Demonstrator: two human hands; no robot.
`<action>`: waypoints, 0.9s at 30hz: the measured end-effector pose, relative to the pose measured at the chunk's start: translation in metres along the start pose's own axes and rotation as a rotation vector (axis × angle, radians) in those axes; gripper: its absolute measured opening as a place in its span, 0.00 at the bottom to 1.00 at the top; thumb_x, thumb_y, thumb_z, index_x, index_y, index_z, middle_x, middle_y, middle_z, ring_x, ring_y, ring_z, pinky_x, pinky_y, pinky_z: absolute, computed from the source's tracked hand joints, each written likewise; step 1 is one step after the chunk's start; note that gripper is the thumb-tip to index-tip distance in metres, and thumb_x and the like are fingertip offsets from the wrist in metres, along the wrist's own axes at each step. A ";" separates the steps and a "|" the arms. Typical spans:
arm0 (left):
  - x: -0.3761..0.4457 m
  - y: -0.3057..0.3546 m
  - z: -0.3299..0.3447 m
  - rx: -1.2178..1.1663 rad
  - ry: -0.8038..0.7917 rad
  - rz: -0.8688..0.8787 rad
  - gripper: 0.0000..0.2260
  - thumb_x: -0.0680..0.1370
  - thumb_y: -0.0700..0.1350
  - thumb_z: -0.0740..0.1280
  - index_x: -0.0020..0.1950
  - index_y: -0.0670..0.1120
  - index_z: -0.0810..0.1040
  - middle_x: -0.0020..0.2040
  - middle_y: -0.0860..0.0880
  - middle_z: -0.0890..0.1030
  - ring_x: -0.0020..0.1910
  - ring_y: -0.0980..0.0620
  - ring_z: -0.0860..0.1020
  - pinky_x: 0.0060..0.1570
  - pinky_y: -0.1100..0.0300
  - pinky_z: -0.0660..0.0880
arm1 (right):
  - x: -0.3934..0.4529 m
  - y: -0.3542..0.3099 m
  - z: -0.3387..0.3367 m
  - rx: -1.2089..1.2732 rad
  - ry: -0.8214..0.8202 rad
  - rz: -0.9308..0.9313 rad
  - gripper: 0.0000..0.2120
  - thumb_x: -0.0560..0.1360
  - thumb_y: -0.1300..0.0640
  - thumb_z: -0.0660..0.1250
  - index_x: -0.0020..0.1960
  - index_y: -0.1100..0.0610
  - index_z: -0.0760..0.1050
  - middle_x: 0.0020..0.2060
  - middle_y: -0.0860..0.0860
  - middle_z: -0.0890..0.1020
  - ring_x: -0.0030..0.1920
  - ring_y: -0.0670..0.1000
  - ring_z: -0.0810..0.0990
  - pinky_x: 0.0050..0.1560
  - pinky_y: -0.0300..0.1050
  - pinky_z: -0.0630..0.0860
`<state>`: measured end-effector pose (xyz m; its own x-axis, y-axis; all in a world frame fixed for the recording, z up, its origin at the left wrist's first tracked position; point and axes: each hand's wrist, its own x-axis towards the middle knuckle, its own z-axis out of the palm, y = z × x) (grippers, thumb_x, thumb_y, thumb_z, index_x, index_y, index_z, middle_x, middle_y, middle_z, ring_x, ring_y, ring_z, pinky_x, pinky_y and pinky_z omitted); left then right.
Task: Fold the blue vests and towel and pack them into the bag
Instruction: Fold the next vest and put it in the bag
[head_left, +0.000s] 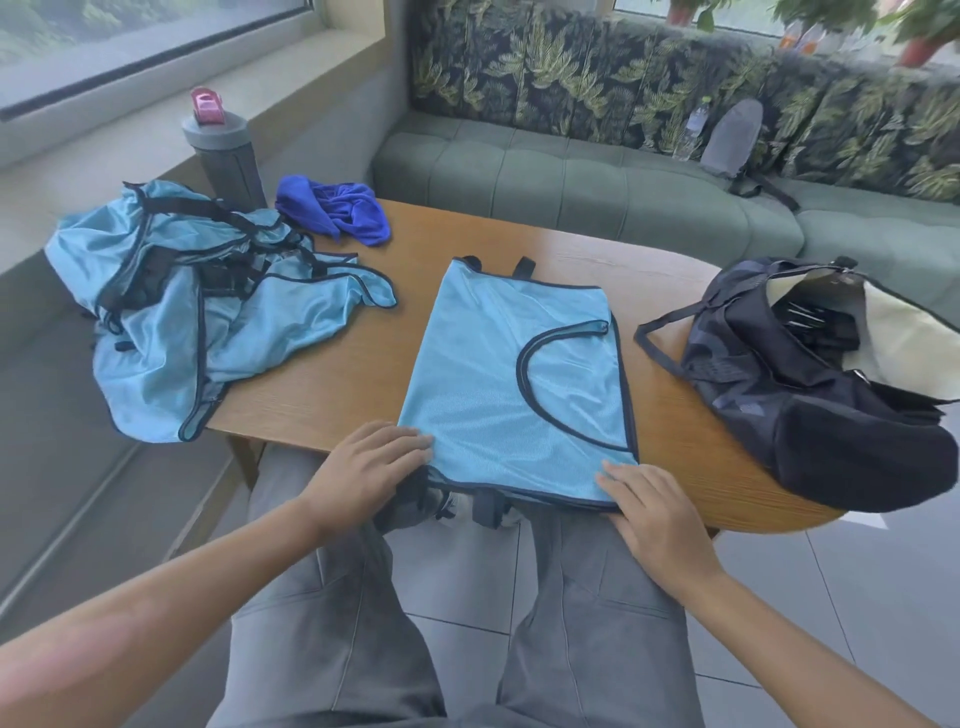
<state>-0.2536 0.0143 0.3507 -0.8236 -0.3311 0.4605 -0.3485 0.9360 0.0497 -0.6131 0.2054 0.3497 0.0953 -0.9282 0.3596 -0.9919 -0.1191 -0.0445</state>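
Blue vest (511, 374), folded in half lengthwise, lies flat in the centre of the frame on the wooden table (665, 270), its dark-trimmed armhole curve showing on the right half and its near end hanging just over the table's front edge. The left hand (371, 467) rests on the vest's lower left corner, fingers straight and close together, pressing the cloth flat. The right hand (652, 509) lies on the lower right corner the same way, fingers straight and slightly spread, their tips on the blue fabric and the dark hem beneath them. Neither hand pinches anything.

At the left of the frame sits a crumpled pile of vests (197, 312) in the same light blue with black straps and edging; part of it droops off the table's left side. Just behind that pile, toward the upper middle left, is a bunched royal-blue towel (337, 208), touching the far edge of the table. Beside the towel stands a grey bottle (228, 156) with a pink cap.

At the right of the frame the dark bag (810, 395) rests on the table's rounded end, its mouth gaping open to show a pale lining and dark contents I cannot make out; one thin strap trails toward the folded vest without reaching it.

Behind the table runs a green bench seat (571, 182) with leaf-patterned back cushions, where a clear water bottle (693, 127) and a grey pouch (732, 137) lean. The person's grey trousers (337, 623) fill the bottom of the frame.
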 end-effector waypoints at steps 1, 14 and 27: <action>0.001 0.001 -0.006 -0.030 -0.042 -0.011 0.20 0.88 0.48 0.52 0.57 0.44 0.83 0.61 0.49 0.84 0.59 0.46 0.82 0.60 0.52 0.76 | -0.002 -0.001 -0.003 0.029 0.029 0.025 0.21 0.64 0.69 0.76 0.57 0.60 0.82 0.56 0.53 0.83 0.56 0.57 0.81 0.68 0.47 0.68; 0.133 -0.035 -0.076 -0.892 -0.068 -0.668 0.08 0.84 0.39 0.63 0.54 0.52 0.75 0.39 0.66 0.81 0.42 0.71 0.78 0.46 0.69 0.72 | 0.108 0.027 -0.073 0.607 0.210 0.558 0.05 0.78 0.60 0.69 0.49 0.51 0.81 0.41 0.43 0.83 0.45 0.41 0.80 0.43 0.31 0.71; 0.253 -0.158 0.054 -0.571 -0.203 -0.954 0.14 0.83 0.54 0.64 0.67 0.50 0.75 0.43 0.53 0.77 0.45 0.49 0.79 0.40 0.55 0.71 | 0.243 0.131 0.028 0.437 0.012 0.854 0.05 0.81 0.48 0.65 0.52 0.48 0.74 0.42 0.48 0.81 0.40 0.52 0.78 0.32 0.47 0.69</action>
<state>-0.4314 -0.2244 0.4114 -0.4059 -0.9043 -0.1321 -0.6613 0.1909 0.7254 -0.7171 -0.0454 0.4052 -0.6489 -0.7590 0.0539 -0.6065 0.4731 -0.6389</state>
